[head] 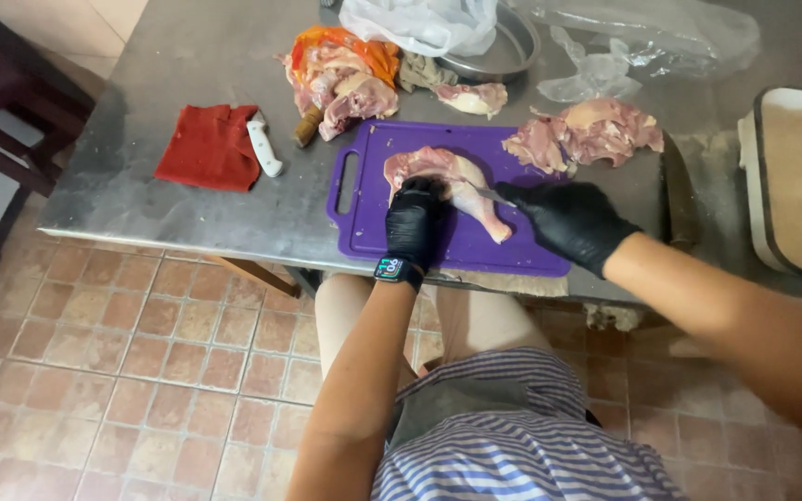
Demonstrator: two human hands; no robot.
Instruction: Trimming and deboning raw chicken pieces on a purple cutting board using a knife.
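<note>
While the gloved left hand (415,221) presses down on a raw chicken leg (452,188), fingers curled over the near end to pin the meat, the gloved right hand (573,223) is clenched round a knife (486,194) whose thin blade points left into the flesh just beside the left fingertips. Holding it so keeps the slippery piece steady under the blade. The leg lies on a purple board (373,232) directly under both hands, at the near edge of a steel table (187,56), so the cutting stays close to the body. Just beyond the right hand, partly off the board's far corner, sits a heap of chicken pieces (587,134). Beyond the left hand lie more chicken parts (345,88), some on orange wrapping. Well to the left of the left hand a red cloth (208,146) rests flat, with a white-handled knife (264,148) touching its edge, both within reach. Farthest off are a metal bowl (512,51) and crumpled clear bags (605,74). A pale tray (800,181) stands to the right of the right hand.
</note>
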